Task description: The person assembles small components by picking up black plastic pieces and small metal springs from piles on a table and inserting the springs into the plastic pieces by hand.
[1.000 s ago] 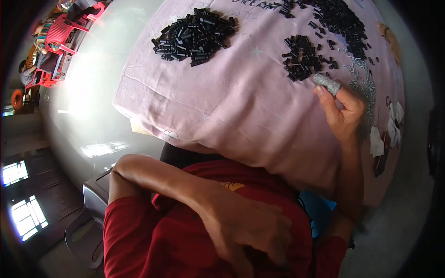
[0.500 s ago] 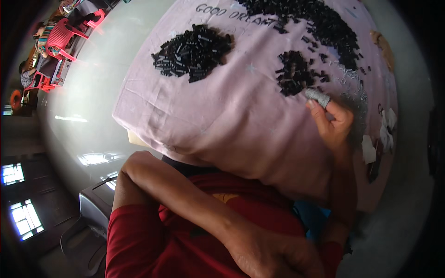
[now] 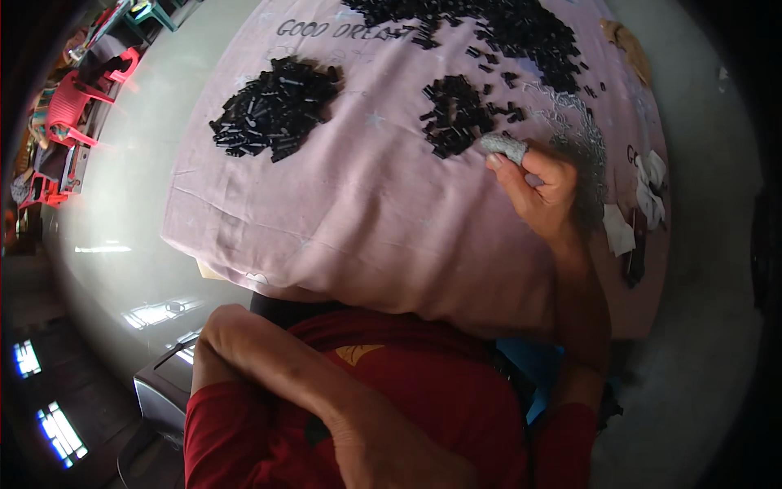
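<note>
My right hand (image 3: 544, 191) is over the pink cloth, at the near edge of the middle pile of short black pieces (image 3: 456, 114). A grey wrapping (image 3: 505, 147) covers its index finger, and the thumb lies pressed against that finger. The other fingers are curled in; whether something small is pinched there is hidden. My left forearm (image 3: 293, 363) crosses in front of my red shirt, and my left hand (image 3: 399, 456) is low at the bottom edge with its fingers out of sight. Small silvery metal pieces (image 3: 582, 134) lie scattered beside the right hand.
The pink cloth (image 3: 326, 204) covers a table. A dense black pile (image 3: 273, 110) sits at left, a larger heap (image 3: 529, 41) at the far side. White scraps (image 3: 649, 187) and a dark-handled tool (image 3: 635, 265) lie at right. Red chairs (image 3: 69, 106) stand far left.
The view has shifted, so the table and piles appear further left. My right hand keeps its closed pose beside the middle pile. My left hand now sits lower, with its fingers hidden.
</note>
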Available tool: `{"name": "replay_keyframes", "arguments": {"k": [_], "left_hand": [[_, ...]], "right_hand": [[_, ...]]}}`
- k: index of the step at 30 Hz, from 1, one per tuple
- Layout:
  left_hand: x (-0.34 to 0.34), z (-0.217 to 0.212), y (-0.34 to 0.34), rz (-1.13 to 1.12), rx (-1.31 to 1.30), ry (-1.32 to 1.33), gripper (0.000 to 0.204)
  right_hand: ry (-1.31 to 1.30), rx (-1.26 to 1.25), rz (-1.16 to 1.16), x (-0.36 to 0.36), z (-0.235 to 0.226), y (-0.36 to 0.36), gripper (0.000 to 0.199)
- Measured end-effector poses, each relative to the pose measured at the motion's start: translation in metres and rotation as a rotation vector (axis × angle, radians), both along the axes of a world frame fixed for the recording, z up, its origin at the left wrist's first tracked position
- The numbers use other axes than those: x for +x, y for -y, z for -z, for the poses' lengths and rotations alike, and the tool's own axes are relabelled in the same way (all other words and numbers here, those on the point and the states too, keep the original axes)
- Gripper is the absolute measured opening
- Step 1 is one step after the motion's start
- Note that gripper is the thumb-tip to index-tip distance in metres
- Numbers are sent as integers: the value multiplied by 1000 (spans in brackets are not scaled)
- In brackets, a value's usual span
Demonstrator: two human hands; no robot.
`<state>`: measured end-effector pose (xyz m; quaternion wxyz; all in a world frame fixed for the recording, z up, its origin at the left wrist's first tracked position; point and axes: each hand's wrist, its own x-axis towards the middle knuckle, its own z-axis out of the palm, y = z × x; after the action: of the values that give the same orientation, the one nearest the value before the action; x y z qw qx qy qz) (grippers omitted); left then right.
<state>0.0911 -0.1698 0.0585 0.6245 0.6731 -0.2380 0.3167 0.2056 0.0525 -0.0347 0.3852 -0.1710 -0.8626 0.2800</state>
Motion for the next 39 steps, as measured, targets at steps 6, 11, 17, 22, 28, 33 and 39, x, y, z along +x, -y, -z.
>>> {"name": "replay_keyframes", "arguments": {"k": [6,11,17,22,28,33,39], "left_hand": [[-43,9,7,199,-302,-68,15],[-63,10,5,-242,-480,-164,32],[-31,-7,25,-854,-865,63,37],[-39,19,52,-953,-1045,42,37],[-41,46,62,-792,-1114,40,37],[-32,73,23,-485,-996,76,38],[-20,76,-14,-196,-879,52,38]], "right_hand": [[5,15,-6,-2,4,-2,6],[29,8,-15,1,4,2,6],[41,-13,28,3,-3,19,8],[165,-116,8,-4,-1,12,16],[235,-95,24,15,-8,23,16],[24,54,-78,-15,29,15,35],[109,107,-45,2,15,7,37]]}}
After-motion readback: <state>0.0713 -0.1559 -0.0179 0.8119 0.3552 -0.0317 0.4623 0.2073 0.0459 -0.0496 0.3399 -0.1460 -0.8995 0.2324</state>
